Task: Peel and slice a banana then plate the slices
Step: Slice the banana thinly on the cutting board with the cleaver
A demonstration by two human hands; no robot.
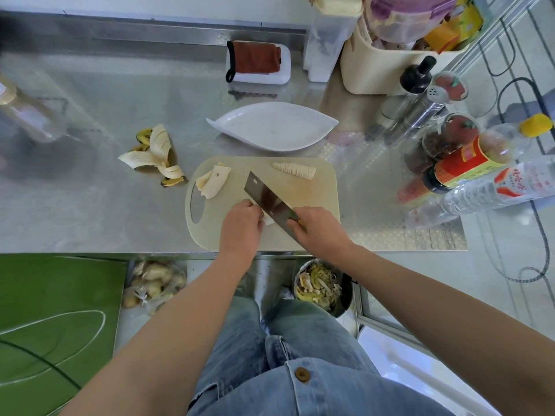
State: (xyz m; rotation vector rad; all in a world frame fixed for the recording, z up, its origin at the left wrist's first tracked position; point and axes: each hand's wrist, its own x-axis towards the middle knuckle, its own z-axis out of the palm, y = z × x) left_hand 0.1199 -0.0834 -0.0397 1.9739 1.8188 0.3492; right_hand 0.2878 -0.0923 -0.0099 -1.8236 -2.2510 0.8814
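Head view: on the cutting board [324, 193] at the bench's [105, 205] front edge, fingers of the left hand [241, 223] grasp a banana piece [268, 220], and fingers of the right hand [318, 228] clench the cleaver [264, 195]. Slices [295, 170] lie at the board's far right corner, with the plate [273, 126] just beyond. Below the bench, a bin [345, 292] holds peelings.

The left hand [240, 226] and cleaver [264, 193] hide most of a banana piece [268, 220]; a blurred jar [18, 115] is cut off at left.
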